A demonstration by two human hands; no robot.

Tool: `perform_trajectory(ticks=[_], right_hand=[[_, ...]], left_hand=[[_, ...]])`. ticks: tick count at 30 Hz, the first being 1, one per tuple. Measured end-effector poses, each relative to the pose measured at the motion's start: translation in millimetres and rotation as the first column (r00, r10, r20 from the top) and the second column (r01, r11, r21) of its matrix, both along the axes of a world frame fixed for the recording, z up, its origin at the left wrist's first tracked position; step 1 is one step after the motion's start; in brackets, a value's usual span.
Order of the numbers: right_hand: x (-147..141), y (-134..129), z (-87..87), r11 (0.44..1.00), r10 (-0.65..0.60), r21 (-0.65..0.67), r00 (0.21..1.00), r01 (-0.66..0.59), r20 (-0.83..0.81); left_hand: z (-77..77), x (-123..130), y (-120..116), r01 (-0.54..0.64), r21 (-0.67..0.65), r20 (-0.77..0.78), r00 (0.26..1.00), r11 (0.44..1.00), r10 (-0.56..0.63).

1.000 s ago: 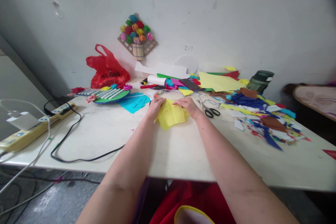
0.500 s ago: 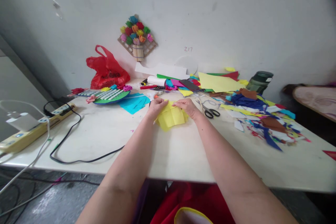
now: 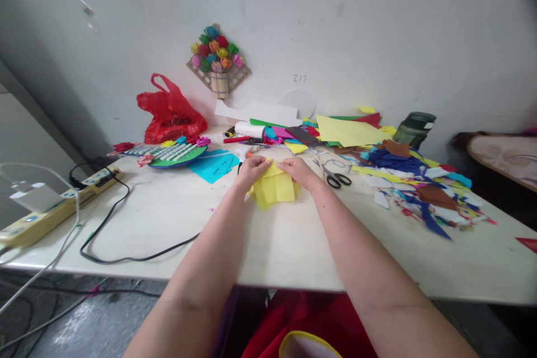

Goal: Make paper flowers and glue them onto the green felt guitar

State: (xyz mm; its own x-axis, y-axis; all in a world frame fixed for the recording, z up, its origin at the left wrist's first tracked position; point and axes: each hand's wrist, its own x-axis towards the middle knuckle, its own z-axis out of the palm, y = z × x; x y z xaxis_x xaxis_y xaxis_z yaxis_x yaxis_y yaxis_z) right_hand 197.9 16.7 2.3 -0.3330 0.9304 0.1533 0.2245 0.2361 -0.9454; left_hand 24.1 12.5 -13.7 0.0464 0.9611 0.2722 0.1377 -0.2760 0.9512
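A creased piece of thin yellow paper hangs from both hands, just above the white table. My left hand pinches its upper left edge. At the upper right edge, my right hand pinches it too, thumbs close together. The paper looks layered, with fold lines across it. Black-handled scissors lie on the table just right of my right hand. Left of my left hand is a sheet of blue paper.
Paper scraps heap on the right, near a dark green bottle. A red plastic bag and a green round board with paper flowers stand at the back left. A power strip with cables lines the left edge.
My hands have drawn slightly closer together on the yellow paper, which stays in almost the same place. Other things on the table have not moved.
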Motion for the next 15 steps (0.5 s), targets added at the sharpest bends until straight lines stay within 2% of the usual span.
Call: perform_trajectory(ticks=[5,12,15], right_hand=[[-0.5,2.1,-2.8,0.998,-0.042,0.038,0.998,0.04,0.045],[-6.3,-4.4,4.4,0.999,-0.027,-0.033,0.999,0.028,0.025],[-6.0,-3.7,3.1,1.0,-0.029,-0.006,0.999,0.029,0.034]], left_hand=[[1.5,-0.3,-0.7,-0.04,0.013,-0.057,0.998,0.999,0.041],[-2.7,-2.3,4.5,-0.062,0.037,-0.09,0.994,0.997,0.065],[-2.5,-2.6,5.1,-0.054,0.042,-0.094,0.994,0.998,0.057]])
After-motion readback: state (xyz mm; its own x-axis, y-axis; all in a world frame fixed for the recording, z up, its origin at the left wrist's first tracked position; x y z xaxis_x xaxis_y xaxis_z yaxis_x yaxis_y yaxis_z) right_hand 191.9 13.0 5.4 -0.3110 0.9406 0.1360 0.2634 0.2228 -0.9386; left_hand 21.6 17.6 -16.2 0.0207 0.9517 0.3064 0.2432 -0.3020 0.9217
